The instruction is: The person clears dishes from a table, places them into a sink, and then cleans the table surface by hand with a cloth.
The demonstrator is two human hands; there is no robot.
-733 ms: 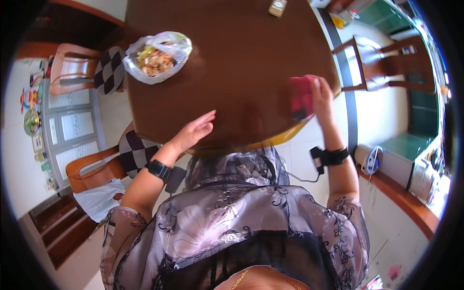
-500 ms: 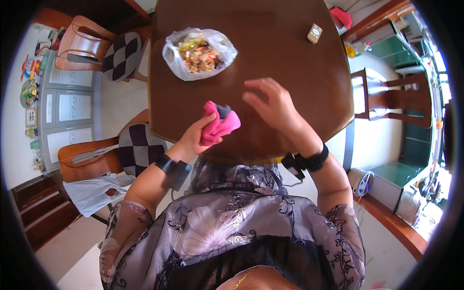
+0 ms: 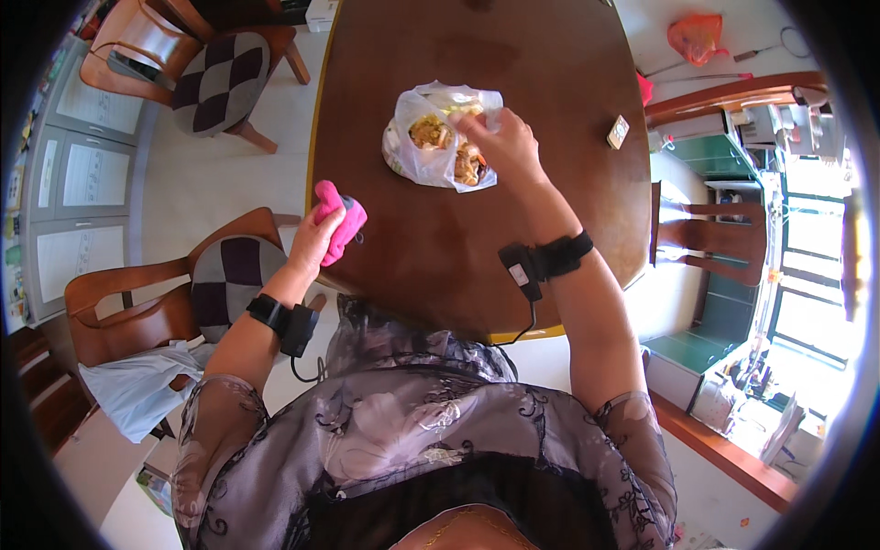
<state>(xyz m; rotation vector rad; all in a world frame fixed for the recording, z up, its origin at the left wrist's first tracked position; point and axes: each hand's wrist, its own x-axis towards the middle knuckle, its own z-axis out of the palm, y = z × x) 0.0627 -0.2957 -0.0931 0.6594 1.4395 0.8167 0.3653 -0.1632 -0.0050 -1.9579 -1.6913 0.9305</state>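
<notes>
My left hand is closed round a bunched pink cloth with a dark grey patch, held over the table's left edge. A thin white plastic bag sits on the brown table. Food scraps, yellowish and brown, show through its mouth. My right hand reaches over the bag's right side, its fingers closed on the rim. The fingertips are partly lost against the bag and the scraps. Each forearm wears a black strap with a small box.
A small pale gold box-like item lies near the table's right edge. Chairs with checked cushions stand at the left, one draped with a light blue cloth. Another wooden chair is at the right. An orange-red bag lies beyond.
My right hand has moved forward from open air to the plastic bag and taken its rim, drawing the mouth together. My left hand has shifted left with the pink cloth. The view has turned.
</notes>
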